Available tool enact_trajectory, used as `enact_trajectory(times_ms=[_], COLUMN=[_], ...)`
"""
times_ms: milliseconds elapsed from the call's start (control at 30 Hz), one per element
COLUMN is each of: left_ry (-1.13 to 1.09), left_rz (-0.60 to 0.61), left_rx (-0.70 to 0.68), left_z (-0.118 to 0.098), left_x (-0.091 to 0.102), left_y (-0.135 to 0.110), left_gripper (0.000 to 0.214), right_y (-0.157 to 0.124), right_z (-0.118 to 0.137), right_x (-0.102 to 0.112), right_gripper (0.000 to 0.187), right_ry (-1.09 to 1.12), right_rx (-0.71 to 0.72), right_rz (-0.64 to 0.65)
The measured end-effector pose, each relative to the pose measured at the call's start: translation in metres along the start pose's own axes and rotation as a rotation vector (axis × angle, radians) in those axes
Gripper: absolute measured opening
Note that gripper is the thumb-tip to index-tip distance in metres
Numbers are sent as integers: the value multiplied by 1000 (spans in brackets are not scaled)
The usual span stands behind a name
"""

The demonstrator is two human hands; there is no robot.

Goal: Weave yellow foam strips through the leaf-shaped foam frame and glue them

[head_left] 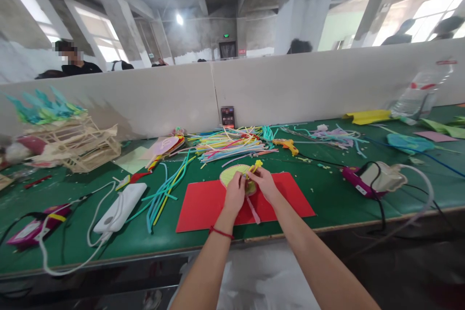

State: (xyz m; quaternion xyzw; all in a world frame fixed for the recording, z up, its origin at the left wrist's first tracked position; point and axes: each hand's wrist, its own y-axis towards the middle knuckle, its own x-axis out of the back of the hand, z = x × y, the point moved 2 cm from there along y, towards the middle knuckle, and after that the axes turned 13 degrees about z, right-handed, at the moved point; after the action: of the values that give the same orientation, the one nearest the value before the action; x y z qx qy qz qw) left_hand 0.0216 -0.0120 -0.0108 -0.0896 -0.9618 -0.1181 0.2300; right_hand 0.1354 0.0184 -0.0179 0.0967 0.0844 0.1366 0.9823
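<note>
My left hand point(235, 193) is closed, its fingertips pinched at the face of a small yellow-green round fan point(229, 172). A pink handle point(253, 210) runs down from the fan between my wrists. Close beside it, my right hand point(266, 185) is closed on a small yellow flower-like piece point(258, 164) at the fan's edge. My fingers cover much of the fan's middle. Beneath both hands a red card sheet point(203, 208) lies flat on the green table.
Many coloured fuzzy stems point(232, 145) lie behind the card. A yellow glue gun point(286, 145) is right of them. At left are a white power bank point(120, 207), a pink fan point(165, 146) and a wooden model point(87, 143). A plastic bottle point(417, 92) leans at the far right.
</note>
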Motion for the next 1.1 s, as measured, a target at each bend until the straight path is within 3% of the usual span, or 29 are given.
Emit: enact_trajectory(times_ms=[367,667,1100], left_ry=[-105,-122,-464], left_rz=[10,-46,25], left_rx=[-30,-27,-28], left_z=[-2,-5,2], left_x=[0,1,-2], left_y=[1,0,8], left_gripper=[27,27,43], right_y=[-2,-2,0], right_z=[1,-1,-1], right_x=[-4,-5,-4], right_gripper=[25,25,31], right_ry=[345,334,288], right_rx=[-97,-70,-7], right_rz=[61,68,-35])
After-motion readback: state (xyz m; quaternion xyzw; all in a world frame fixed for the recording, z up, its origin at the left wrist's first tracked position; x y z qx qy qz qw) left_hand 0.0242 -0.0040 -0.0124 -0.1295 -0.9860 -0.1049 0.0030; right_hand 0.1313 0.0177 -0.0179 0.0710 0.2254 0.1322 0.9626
